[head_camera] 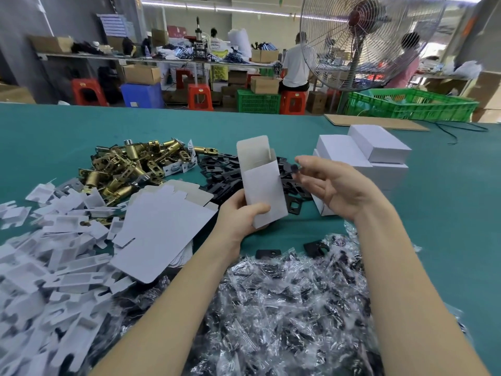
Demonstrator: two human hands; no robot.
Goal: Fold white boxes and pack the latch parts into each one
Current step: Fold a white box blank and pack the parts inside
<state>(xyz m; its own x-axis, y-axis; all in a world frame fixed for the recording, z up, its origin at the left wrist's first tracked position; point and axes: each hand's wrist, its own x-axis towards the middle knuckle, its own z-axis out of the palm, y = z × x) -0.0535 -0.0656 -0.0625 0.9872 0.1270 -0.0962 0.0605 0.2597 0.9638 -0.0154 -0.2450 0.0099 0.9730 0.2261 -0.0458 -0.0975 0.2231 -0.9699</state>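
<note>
My left hand point(241, 213) grips the lower end of an upright white box point(263, 183) whose top flap stands open. Just right of the box's mouth, my right hand point(330, 185) pinches a small black part point(294, 169) between thumb and fingertips. Behind the box lies a pile of black plates point(225, 175). A heap of brass latch bodies point(127, 166) sits to the left. Flat unfolded white boxes point(162, 229) are stacked beside my left forearm.
Closed white boxes point(366, 150) are stacked at the right on the green table point(447, 213). White card inserts point(48, 253) cover the left side. Clear bags of black screws point(284, 308) fill the front. A fan point(363, 42) and green crate point(412, 104) stand beyond.
</note>
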